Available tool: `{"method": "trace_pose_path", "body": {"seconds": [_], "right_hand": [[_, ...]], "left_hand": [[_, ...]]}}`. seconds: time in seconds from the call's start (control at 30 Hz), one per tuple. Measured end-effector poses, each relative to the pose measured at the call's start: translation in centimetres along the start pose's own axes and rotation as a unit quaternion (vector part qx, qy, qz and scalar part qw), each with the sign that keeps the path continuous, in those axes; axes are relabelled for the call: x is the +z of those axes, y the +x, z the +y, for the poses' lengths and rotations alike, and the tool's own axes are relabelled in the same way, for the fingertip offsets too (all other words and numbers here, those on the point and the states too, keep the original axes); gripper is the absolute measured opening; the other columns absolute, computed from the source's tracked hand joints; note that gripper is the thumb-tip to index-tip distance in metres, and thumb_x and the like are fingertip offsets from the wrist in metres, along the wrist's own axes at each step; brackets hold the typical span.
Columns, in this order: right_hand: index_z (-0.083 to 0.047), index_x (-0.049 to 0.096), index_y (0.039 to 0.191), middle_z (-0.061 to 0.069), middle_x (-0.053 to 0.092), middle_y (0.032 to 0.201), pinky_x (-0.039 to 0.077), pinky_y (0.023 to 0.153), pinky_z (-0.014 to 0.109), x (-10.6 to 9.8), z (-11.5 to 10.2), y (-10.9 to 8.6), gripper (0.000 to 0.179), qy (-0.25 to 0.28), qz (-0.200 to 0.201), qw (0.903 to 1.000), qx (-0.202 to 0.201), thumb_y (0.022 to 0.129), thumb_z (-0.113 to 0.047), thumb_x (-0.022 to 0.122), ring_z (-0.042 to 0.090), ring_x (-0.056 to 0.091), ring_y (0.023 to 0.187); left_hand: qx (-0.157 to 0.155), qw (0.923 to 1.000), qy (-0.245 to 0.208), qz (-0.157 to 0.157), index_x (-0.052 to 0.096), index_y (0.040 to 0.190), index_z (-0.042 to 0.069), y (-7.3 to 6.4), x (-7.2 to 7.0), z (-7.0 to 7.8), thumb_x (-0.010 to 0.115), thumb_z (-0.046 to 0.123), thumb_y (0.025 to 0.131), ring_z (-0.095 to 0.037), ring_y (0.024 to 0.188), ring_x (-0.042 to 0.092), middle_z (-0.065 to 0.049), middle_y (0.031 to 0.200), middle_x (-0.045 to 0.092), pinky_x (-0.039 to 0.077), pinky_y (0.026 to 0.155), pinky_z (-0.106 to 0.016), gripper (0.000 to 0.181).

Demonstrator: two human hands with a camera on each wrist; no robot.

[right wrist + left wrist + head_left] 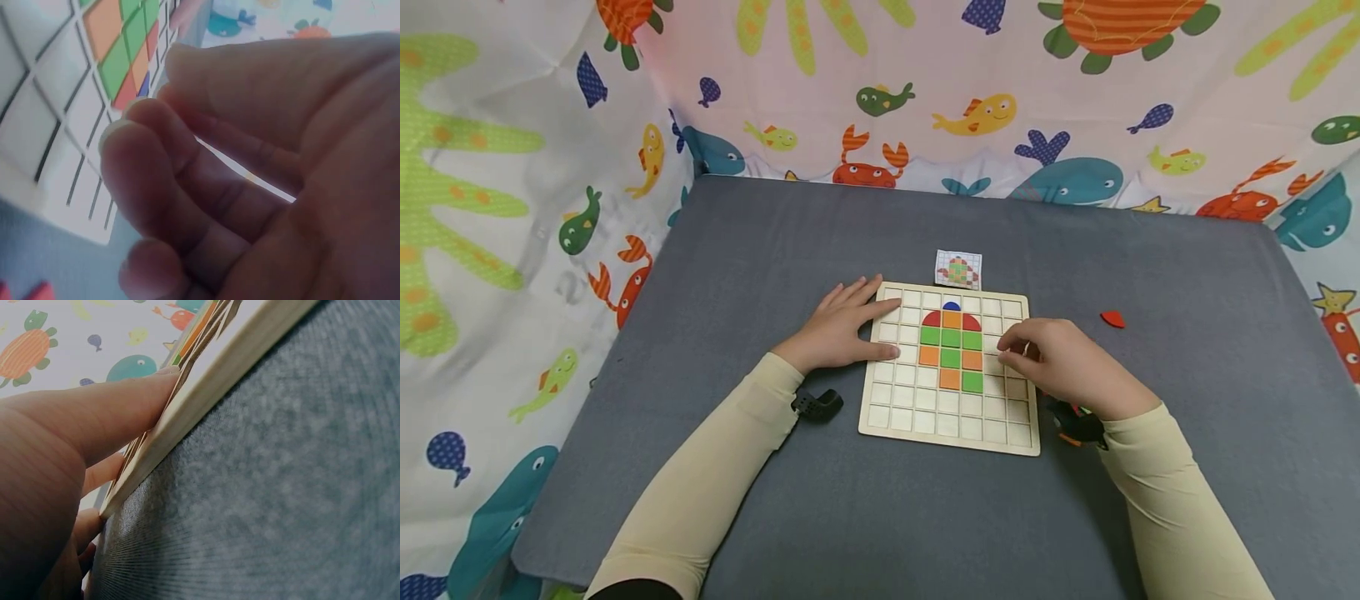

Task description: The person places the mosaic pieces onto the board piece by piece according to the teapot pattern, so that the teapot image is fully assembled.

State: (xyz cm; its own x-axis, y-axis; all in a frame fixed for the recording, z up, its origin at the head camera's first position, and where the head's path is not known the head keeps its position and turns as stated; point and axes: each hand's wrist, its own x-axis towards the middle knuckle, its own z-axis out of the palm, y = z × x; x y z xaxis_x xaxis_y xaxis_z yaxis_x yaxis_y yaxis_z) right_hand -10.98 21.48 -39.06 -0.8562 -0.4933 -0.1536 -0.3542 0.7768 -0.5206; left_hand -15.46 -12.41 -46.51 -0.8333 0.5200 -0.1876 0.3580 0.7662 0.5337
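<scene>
A wooden grid board [913,417] lies flat on the grey table. In its middle columns sit green, orange, red and blue pieces, with a blue half-round piece [951,306] at the top and a green square [972,382] at lower right. My left hand [842,329] rests on the board's left edge, its thumb [131,409] on the frame and its fingers stretched toward the upper corner. Over the board's right columns hovers my right hand [1067,362], its fingers loosely bent. The right wrist view shows a gap between thumb [231,81] and fingertips, with no piece visible there.
A small pattern card [958,269] lies behind the board's far edge. To the right is a red curved piece [1112,319]. More loose pieces, one an orange piece [1070,439], are partly hidden below my right wrist. A printed cloth [805,100] hangs behind the table.
</scene>
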Motion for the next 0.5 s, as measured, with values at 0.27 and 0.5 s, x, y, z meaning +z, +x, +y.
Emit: {"method": "trace_pose_path", "body": {"seconds": [0.27, 0.5], "right_hand": [[-0.006, 0.078, 0.106, 0.000, 0.071, 0.087, 0.052, 0.065, 0.032, -1.2, 1.9, -1.5, 0.012, -0.005, 0.012, 0.9996, 0.027, 0.097, -0.013, 0.077, 0.015, 0.060, 0.074], [-0.005, 0.078, 0.110, 0.000, 0.072, 0.089, 0.054, 0.064, 0.030, -2.0, 3.6, -3.4, 0.016, -0.004, 0.021, 0.9986, 0.048, 0.097, -0.014, 0.078, 0.013, 0.064, 0.074]], "left_hand": [[-0.002, 1.0000, 0.000, 0.000, 0.035, 0.166, 0.035, 0.2, 0.1, 0.0, 0.067, 0.068, 0.094, -0.020, 0.164, -0.001, 0.000, 0.178, 0.006, -0.008, 0.131, -0.044, 0.085], [-0.005, 1.0000, -0.002, -0.001, 0.035, 0.165, 0.034, 0.0, -0.1, 0.1, 0.068, 0.067, 0.094, -0.021, 0.164, -0.002, 0.000, 0.178, 0.006, -0.008, 0.131, -0.045, 0.085]]}}
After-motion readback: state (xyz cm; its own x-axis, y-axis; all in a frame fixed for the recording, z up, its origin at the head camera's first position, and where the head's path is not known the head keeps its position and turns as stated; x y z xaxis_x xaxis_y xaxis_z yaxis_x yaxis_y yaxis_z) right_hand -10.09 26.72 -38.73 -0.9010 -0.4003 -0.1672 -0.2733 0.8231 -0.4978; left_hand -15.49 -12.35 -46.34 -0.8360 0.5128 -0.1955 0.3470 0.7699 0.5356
